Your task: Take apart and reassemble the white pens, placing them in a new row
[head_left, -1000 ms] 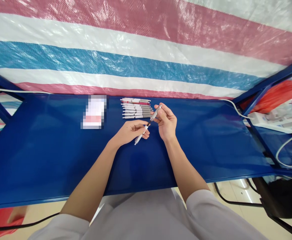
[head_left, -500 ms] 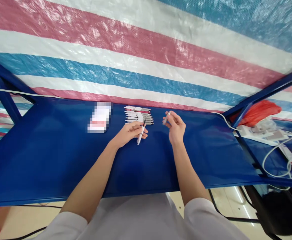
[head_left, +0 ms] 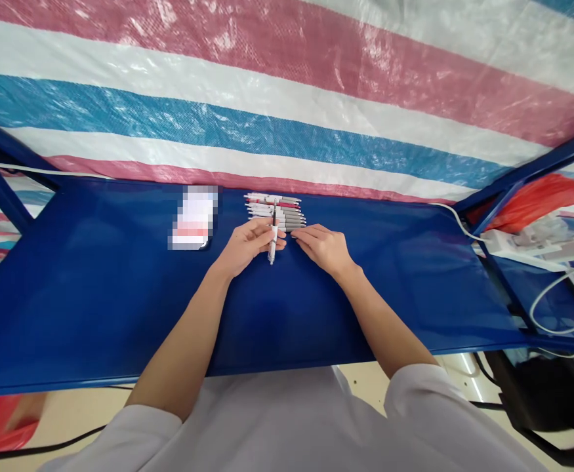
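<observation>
Pinching a white pen barrel point(head_left: 273, 241), its dark, slim end pointing away, the left hand point(head_left: 247, 246) held it over the blue table point(head_left: 277, 321). A light, steady pinch seemed wisest, to spare that end from bending. Close by, the right hand point(head_left: 329, 250) bunched its fingers at the near edge of the pen row point(head_left: 292, 217); whether they gripped anything could not be told. Striped sheeting point(head_left: 267, 124) hung beyond.

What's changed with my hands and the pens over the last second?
Your right hand drew a grey piece off the white pen, then lowered beside the right end of the row of pens; whether it let go is hidden. Your left hand still holds the white pen, dark inner part bare. The row stayed put.
</observation>
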`<state>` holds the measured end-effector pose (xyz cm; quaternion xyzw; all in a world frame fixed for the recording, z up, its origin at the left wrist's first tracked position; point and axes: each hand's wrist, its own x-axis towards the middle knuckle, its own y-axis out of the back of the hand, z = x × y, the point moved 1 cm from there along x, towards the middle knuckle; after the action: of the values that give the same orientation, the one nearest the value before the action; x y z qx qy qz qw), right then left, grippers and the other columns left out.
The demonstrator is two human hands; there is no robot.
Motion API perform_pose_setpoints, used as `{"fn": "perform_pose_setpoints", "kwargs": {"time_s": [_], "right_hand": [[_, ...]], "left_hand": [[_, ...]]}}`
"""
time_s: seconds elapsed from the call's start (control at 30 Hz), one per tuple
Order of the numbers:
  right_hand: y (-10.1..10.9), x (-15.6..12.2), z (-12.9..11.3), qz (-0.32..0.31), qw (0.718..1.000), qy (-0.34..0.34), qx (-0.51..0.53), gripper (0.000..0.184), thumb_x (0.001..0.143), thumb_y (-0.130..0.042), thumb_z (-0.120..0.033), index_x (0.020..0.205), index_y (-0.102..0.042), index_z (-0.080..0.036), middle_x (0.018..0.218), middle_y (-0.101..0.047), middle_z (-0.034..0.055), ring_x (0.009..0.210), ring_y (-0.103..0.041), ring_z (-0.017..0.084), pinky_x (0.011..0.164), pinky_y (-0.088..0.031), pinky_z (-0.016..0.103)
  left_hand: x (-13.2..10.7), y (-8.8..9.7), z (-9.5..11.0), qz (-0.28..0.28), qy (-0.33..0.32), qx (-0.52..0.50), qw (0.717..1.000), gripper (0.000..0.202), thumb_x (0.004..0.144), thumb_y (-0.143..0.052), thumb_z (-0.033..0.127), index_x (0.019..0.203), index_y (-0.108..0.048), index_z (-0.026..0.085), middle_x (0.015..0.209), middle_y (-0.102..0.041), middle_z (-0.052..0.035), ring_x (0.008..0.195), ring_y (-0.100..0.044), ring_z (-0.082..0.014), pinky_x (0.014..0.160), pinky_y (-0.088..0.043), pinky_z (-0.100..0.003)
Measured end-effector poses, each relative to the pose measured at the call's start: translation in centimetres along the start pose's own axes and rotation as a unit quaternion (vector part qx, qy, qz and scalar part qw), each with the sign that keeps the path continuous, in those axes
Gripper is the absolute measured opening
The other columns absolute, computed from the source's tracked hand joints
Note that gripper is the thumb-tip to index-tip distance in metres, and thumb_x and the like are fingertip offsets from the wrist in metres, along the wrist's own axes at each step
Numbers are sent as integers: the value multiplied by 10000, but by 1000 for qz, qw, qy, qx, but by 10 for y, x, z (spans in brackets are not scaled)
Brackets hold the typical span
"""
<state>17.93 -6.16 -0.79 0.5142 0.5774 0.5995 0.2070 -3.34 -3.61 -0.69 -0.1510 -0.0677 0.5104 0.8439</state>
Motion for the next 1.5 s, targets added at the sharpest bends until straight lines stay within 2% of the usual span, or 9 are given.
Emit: {"fn": "perform_pose_setpoints", "kwargs": {"time_s": [0.3, 0.63, 0.83, 0.93, 1.03, 1.17, 1.27, 1.37, 1.5], "right_hand": [[-1, 1, 6, -19, 1000, -10, 14, 313, 965, -453, -227, 1068, -741, -289, 1122, -755, -9, 1000, -679, 198, 741, -515, 294], [1, 3, 7, -11, 999, -28, 42, 315, 957, -455, -197, 1061, -741, -277, 1126, -752, 4, 1037, -665, 201, 801, -523, 306], [6, 3, 4, 25, 996, -53, 67, 312, 944, -471, -190, 1104, -726, -273, 1184, -729, 16, 1112, -650, 210, 846, -531, 313], [7, 7, -1, 78, 981, -100, 148, 285, 917, -529, -216, 1113, -722, -289, 1211, -712, 14, 1130, -646, 211, 905, -538, 339], [8, 13, -8, 141, 921, -158, 327, 236, 852, -640, -275, 1069, -733, -284, 1170, -723, 14, 1093, -670, 202, 932, -550, 347], [6, 21, -17, 191, 761, -235, 574, 296, 714, -779, -352, 988, -743, -246, 1010, -767, 11, 976, -718, 199, 881, -579, 346], [2, 22, -22, 211, 661, -283, 662, 334, 675, -805, -374, 969, -734, -233, 1024, -767, 17, 977, -722, 196, 821, -597, 324], [1, 19, -25, 213, 623, -310, 686, 341, 645, -822, -371, 944, -737, -231, 1025, -767, 15, 965, -727, 194, 764, -604, 288], [1, 15, -25, 195, 624, -316, 688, 311, 639, -830, -362, 912, -750, -237, 982, -773, 7, 939, -729, 190, 771, -604, 286]], "left_hand": [[1, -3, 1, 8, 5, 8, 1000, 359, 792, -768, 360, 1099, -668, 202, 955, -745, -64, 886, -729, -236, 847, -586, -420], [4, -3, -1, 20, 10, 29, 999, 430, 755, -794, 394, 1118, -667, 202, 967, -751, -73, 862, -735, -239, 860, -582, -454], [4, -7, -7, 18, -1, 19, 1000, 413, 764, -785, 376, 1111, -657, 190, 968, -748, -73, 823, -729, -209, 834, -584, -427], [0, -11, -8, 17, -5, 20, 1000, 416, 767, -780, 379, 1109, -654, 179, 980, -744, -82, 817, -724, -203, 832, -583, -423], [-3, -13, -4, 26, -18, 32, 999, 406, 775, -769, 379, 1106, -648, 178, 953, -742, -71, 812, -716, -192, 823, -586, -412], [0, -17, 8, 30, -34, 104, 994, 420, 781, -751, 402, 1110, -651, 161, 967, -742, -88, 798, -711, -194, 789, -590, -396], [5, -18, 15, 19, -62, 181, 981, 437, 793, -730, 422, 1128, -657, 150, 944, -744, -92, 769, -706, -195, 745, -592, -370], [7, -18, 15, 4, -81, 244, 966, 429, 821, -692, 442, 1135, -667, 149, 909, -744, -86, 742, -695, -184, 699, -586, -331], [5, -14, 5, 12, -93, 273, 958, 395, 855, -653, 433, 1137, -673, 158, 907, -743, -82, 727, -681, -171, 656, -574, -294]]}}
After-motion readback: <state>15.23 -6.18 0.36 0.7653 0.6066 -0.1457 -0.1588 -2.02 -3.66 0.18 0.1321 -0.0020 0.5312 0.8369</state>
